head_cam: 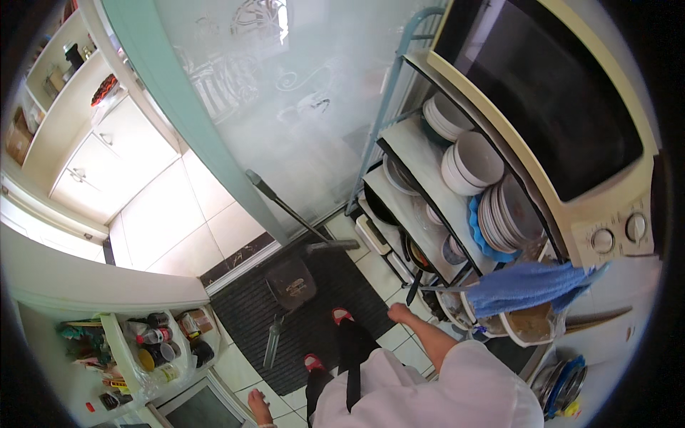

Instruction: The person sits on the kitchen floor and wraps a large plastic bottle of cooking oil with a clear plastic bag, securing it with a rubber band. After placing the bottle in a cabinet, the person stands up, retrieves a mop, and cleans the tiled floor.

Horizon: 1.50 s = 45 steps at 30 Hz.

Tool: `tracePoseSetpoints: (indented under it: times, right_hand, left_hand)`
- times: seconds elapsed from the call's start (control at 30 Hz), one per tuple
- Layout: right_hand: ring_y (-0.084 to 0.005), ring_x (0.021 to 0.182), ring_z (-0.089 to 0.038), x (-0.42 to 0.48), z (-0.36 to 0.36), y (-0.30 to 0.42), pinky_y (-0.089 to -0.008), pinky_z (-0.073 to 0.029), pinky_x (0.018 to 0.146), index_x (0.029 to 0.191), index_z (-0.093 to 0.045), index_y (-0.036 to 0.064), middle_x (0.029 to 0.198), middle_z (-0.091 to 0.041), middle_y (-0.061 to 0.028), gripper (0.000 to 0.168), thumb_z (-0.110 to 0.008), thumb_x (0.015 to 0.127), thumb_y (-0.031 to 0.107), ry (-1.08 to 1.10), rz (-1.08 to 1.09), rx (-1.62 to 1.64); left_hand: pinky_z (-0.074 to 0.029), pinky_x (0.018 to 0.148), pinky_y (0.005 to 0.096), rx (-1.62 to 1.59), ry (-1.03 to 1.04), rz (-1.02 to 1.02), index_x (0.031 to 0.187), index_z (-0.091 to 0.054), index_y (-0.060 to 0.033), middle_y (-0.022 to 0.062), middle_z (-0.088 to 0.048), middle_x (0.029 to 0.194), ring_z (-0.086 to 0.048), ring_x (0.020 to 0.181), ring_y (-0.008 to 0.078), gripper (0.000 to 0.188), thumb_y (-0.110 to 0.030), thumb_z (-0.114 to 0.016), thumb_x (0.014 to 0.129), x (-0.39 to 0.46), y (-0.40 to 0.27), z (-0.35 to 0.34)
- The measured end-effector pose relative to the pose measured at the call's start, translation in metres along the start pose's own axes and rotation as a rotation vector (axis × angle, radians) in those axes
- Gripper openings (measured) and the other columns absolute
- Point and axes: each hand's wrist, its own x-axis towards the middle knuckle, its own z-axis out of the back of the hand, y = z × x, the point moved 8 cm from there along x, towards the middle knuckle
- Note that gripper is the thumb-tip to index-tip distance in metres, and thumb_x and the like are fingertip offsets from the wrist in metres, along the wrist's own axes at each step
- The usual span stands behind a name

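Note:
My right hand hangs low at my right side, its fingers curled, near the dark handle of a pan on the rack but apart from it. My left hand is at the bottom edge, over the tiles, fingers bent; nothing shows in it. On the black ribbed mat in front of my red shoes lie a dark dustpan with a grey handle and a broom whose stick leans toward the frosted glass door.
At right a metal rack holds stacked bowls, plates and a microwave oven; a blue towel hangs there. Corner shelves with jars stand at lower left. Beyond the green door frame are white cabinets.

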Motion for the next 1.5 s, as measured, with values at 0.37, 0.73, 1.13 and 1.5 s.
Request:
tracePoseSetpoints:
  times: [0.37,0.73,1.13,1.5]
  right_hand:
    - [-0.0288,0.078,-0.065,0.095,0.159,0.232,-0.0403,-0.053,0.062,0.115,-0.044,0.008,0.095,-0.063,-0.0181,0.036,-0.052,0.088,0.03,0.349,0.075,1.162]
    - [-0.0365,0.115,-0.046,0.11,0.242,0.408,-0.0475,-0.037,0.099,0.132,-0.033,0.019,0.128,-0.042,-0.0253,0.057,-0.038,0.09,0.057,0.418,0.076,1.593]
    - [-0.0287,0.109,-0.054,0.096,0.225,0.369,-0.044,-0.048,0.085,0.111,-0.056,0.017,0.125,-0.051,-0.0169,0.044,-0.049,0.086,0.053,0.637,0.2,1.445]
    - [-0.0231,0.105,-0.058,-0.003,0.176,0.267,-0.0426,-0.05,0.082,0.113,-0.056,0.021,0.113,-0.059,-0.0116,0.044,-0.06,0.081,0.05,0.397,-0.099,1.405]
  left_hand:
    - [-0.04,0.095,0.0389,0.396,0.107,-0.756,0.129,-0.043,0.0008,0.0212,-0.05,0.125,-0.049,0.114,0.0354,0.068,-0.03,-0.071,0.075,-0.125,-0.39,-0.109]
    - [-0.049,0.062,0.0422,0.782,0.064,-0.546,0.126,-0.043,-0.0077,0.0122,-0.06,0.09,-0.062,0.079,0.0307,0.062,-0.036,-0.066,0.076,-0.115,-0.349,-0.162]
    - [-0.051,0.058,0.0405,0.532,0.131,-0.53,0.122,-0.05,-0.0085,0.0138,-0.065,0.075,-0.064,0.07,0.0316,0.053,-0.038,-0.063,0.08,-0.077,-0.333,-0.166]
    - [-0.051,0.06,0.0425,0.467,0.096,-0.627,0.093,-0.057,-0.0049,0.0172,-0.064,0.076,-0.064,0.075,0.034,0.032,-0.031,-0.066,0.077,-0.075,-0.33,-0.165]
